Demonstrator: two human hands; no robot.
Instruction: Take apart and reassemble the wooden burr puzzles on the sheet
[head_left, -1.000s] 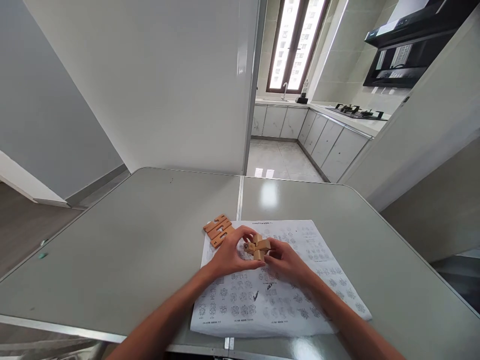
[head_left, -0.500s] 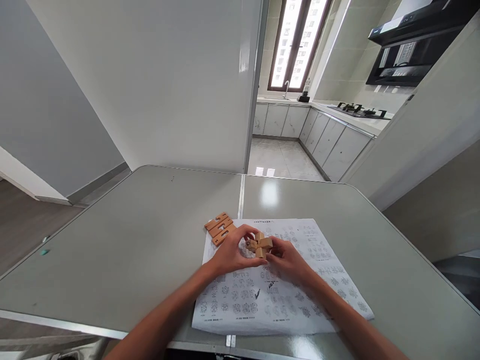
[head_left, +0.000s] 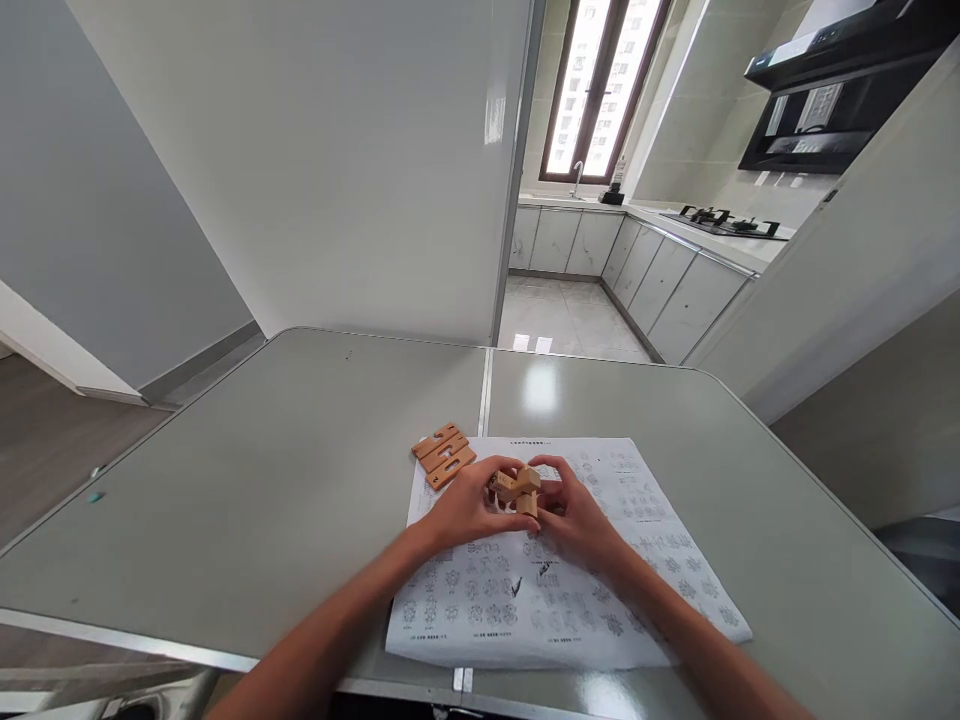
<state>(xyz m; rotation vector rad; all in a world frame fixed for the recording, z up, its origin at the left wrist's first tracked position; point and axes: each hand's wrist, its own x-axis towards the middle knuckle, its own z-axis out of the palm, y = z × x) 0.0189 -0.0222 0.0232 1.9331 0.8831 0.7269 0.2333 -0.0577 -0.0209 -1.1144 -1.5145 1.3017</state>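
Note:
Between my two hands is a wooden burr puzzle [head_left: 527,482] of interlocked light-wood bars, held just above a printed sheet. My left hand [head_left: 469,505] grips it from the left, thumb along its lower side and fingers over the top. From the right, my right hand [head_left: 571,505] closes on it, index finger arched over the top and thumb low. Fingers hide parts of the bars. The white instruction sheet [head_left: 495,650] with rows of small diagrams lies under both hands. Several flat orange-brown wooden pieces [head_left: 444,455] with cut-outs sit side by side at its upper left corner.
The grey table [head_left: 262,500] has a metal seam and a raised metal edge. A small green bit [head_left: 94,497] lies near its left edge. Beyond the far edge stand a pale wall panel [head_left: 360,170] and a doorway to a kitchen with cabinets [head_left: 675,290].
The burr puzzle has been turned in my hands and shows a different side. My right index finger has lifted and now arches over its top. The view has shifted slightly.

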